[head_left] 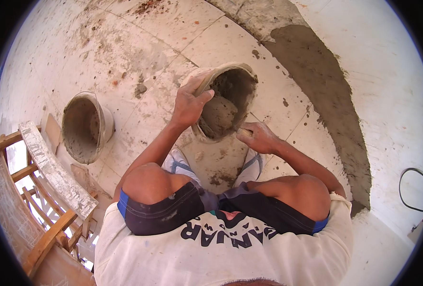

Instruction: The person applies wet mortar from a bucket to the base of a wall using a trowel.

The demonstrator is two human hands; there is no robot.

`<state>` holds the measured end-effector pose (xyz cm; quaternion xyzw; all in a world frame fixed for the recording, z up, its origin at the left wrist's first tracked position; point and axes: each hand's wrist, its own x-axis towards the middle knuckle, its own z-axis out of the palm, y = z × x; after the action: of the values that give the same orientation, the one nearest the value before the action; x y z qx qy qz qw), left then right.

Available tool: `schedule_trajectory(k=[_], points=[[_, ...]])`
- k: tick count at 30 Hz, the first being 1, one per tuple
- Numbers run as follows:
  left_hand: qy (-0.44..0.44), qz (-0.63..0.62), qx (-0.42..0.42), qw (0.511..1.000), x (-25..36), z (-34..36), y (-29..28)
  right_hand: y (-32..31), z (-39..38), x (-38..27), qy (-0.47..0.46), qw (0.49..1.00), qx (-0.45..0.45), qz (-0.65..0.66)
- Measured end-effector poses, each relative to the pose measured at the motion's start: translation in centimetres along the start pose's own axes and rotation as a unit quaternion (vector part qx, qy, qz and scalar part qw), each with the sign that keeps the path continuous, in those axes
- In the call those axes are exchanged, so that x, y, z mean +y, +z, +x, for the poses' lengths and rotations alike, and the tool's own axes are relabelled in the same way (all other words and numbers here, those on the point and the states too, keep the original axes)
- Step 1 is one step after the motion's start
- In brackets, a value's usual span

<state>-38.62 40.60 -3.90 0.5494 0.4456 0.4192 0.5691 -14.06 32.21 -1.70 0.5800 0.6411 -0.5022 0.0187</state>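
Note:
A mortar-smeared bucket point(252, 71) stands tilted in front of my feet, its mouth toward me. My left hand point(190, 102) is closed on its left rim, with the thumb over the edge. Inside lies wet grey mortar point(218, 114), heaped in a rounded lump. By the bucket's near right rim, my right hand point(260, 137) wraps round the pale handle of a trowel point(244, 132). The trowel's blade cannot be made out; it seems to be in the bucket, under mortar.
To the left, a second dirty bucket point(107, 125) with a wire handle leans open. A wooden frame point(59, 233) with a whitened plank point(54, 167) stands nearer. Fresh mortar point(328, 95) runs in a curved band along the white wall point(388, 95) at right. Mortar crumbs dot the tiled floor point(140, 114).

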Motion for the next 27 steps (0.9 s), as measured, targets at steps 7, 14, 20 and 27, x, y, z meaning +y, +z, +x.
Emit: schedule_trajectory(k=[7, 14, 20, 27], points=[[-0.04, -0.103, 0.032, 0.993, -0.9, 1.6, -0.9, -1.2, 0.1, 2.8, -0.112, 0.868, 0.306, -0.375], [-0.029, -0.045, 0.021, 0.998, 0.3, 1.4, -0.7, -4.7, -1.2, 0.1, 0.018, 0.974, 0.161, -0.157], [-0.019, -0.022, 0.026, 0.999, 0.7, 1.6, 0.3, -8.4, -3.4, 0.3, 0.084, 0.944, 0.171, -0.268], [-0.009, -0.034, 0.077, 0.996, -0.5, 1.1, 0.6, -4.0, -0.8, 3.0, 0.058, 0.969, 0.069, -0.232]])
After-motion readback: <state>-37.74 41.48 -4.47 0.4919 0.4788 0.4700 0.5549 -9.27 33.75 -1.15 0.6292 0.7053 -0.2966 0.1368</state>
